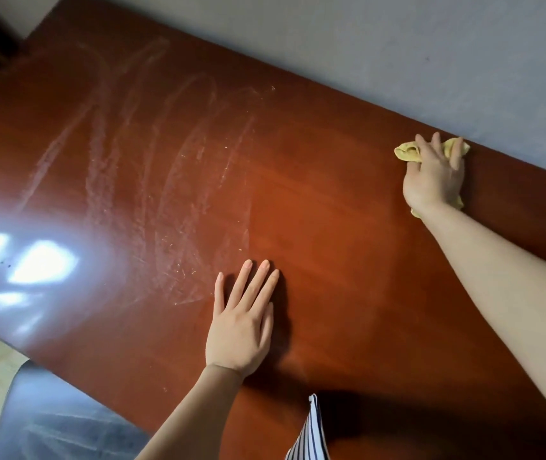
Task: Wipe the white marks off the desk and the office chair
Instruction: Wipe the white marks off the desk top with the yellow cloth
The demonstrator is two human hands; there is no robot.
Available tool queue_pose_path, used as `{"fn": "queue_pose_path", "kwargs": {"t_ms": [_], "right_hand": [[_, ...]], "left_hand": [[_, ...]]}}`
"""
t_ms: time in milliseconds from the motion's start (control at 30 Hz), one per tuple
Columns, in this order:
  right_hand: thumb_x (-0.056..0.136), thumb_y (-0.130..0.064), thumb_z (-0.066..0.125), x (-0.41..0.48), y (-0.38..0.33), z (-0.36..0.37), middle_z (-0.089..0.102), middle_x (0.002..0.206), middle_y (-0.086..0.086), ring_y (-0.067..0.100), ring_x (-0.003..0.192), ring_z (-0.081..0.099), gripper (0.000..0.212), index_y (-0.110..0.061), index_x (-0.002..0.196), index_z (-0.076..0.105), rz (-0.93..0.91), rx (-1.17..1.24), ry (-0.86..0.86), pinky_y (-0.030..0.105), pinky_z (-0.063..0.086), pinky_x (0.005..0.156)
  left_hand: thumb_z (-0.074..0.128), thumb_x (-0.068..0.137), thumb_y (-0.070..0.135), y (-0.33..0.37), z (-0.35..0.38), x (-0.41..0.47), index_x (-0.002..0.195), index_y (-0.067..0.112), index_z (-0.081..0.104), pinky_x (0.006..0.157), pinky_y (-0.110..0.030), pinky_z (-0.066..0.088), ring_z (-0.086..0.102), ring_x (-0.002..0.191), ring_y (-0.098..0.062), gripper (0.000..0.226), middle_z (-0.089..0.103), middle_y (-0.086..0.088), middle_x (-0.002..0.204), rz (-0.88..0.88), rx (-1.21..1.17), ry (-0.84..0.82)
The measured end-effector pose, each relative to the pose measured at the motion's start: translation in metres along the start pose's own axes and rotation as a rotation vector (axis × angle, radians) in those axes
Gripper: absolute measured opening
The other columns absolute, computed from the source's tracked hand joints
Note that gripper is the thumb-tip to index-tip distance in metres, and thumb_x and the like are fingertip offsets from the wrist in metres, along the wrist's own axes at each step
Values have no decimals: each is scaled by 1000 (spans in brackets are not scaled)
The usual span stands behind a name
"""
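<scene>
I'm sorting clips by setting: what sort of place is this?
Probably an office or study: a broad glossy reddish-brown wooden desk stands against a plain grey wall, and what looks like a grey-blue chair, streaked white, sits at its near edge.

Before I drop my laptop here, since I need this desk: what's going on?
A person is wiping the reddish-brown desk. Their right hand presses a yellow cloth against it at the far edge by the wall, while the left hand rests flat near the middle. White smears cover the desk to the left of that hand; the stretch between the hands looks clean. So the job looks partly done.
</scene>
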State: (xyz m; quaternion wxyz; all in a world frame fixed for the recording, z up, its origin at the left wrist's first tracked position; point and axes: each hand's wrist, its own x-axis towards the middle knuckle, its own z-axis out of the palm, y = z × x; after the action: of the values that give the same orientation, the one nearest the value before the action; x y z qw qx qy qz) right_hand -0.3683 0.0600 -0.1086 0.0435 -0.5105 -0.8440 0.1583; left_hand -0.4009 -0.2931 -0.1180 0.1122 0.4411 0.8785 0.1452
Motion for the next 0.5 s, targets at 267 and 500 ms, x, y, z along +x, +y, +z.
{"fn": "queue_pose_path", "kwargs": {"t_ms": [267,500], "right_hand": [[98,-29,40,-72,-36,19,18,156,-9,23,145,1,51,-38,146,26,-450,-182,-150,42,7,116],[97,-18,46,-178,-29,21,20,154,-16,10,144,-5,59,-39,146,23,-713,-126,-358,31,-1,117]], "left_hand": [[31,96,29,-1,0,0,144,22,40,116,-48,6,21,144,-19,49,32,5,152,8,-11,-16],[21,101,35,-1,-9,2,148,30,23,116,-32,-16,-7,146,-9,48,16,13,155,-5,-175,-81]]}}
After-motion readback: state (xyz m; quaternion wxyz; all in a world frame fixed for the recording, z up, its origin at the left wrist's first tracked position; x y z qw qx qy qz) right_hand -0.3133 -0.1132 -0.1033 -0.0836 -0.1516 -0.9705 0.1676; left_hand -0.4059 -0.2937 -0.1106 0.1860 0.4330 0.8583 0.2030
